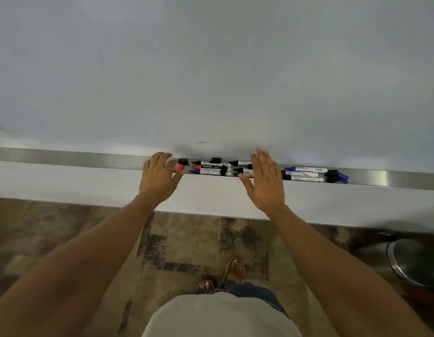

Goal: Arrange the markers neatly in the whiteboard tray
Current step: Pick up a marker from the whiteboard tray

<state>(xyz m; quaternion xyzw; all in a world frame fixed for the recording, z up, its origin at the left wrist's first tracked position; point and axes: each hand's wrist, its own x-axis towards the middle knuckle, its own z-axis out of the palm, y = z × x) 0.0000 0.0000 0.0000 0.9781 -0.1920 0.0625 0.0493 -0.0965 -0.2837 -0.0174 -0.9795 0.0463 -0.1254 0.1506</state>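
A metal whiteboard tray (65, 159) runs across the view below the whiteboard (211, 69). Several markers (211, 167) with black, red and blue caps lie jumbled in its middle, with loose black caps (183, 161) and a red cap (179, 168) among them. A second group of markers (305, 174) with blue and dark caps lies further right. My left hand (158, 178) hovers at the left end of the middle pile, fingers loosely bent, thumb beside the red cap. My right hand (265, 181) is flat with straight fingers over the pile's right end, covering part of two markers.
A white ledge (89, 183) sits under the tray. Below are patterned floor tiles (186, 239), my sandalled feet (233, 271) and a steel bin (415, 261) at the right.
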